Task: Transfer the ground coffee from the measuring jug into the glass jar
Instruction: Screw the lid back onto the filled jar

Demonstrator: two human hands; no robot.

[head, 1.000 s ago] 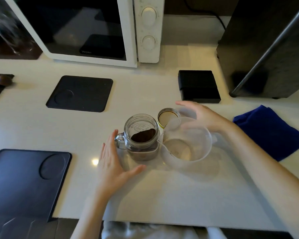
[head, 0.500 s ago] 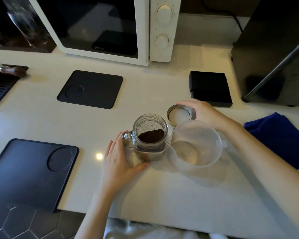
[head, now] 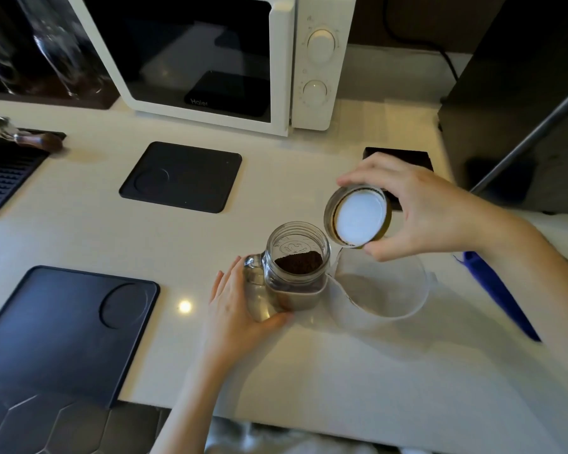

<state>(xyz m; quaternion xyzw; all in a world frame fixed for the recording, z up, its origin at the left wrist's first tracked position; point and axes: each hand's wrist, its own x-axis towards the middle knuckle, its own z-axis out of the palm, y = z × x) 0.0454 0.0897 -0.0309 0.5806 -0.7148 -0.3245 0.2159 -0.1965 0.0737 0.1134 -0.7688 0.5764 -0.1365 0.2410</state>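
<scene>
A glass jar point(head: 295, 267) with a side handle stands upright on the white counter, with dark ground coffee point(head: 299, 262) inside it. My left hand point(head: 240, 309) wraps its lower left side and handle. Right beside it stands the clear plastic measuring jug point(head: 381, 296), which looks empty. My right hand point(head: 417, 211) holds the jar's metal lid point(head: 358, 217) in the air above the jug's far rim, tilted so its white underside faces me.
A white microwave point(head: 210, 60) stands at the back. Black mats lie at the middle left point(head: 181, 175) and near left point(head: 56, 329). A black box point(head: 404, 158) sits behind my right hand, a dark appliance point(head: 522, 109) at right, a blue cloth point(head: 499, 296) beside it.
My right hand has picked the lid up off the counter and raised it, tilted, above the jug. My left hand has closed around the jar's side.
</scene>
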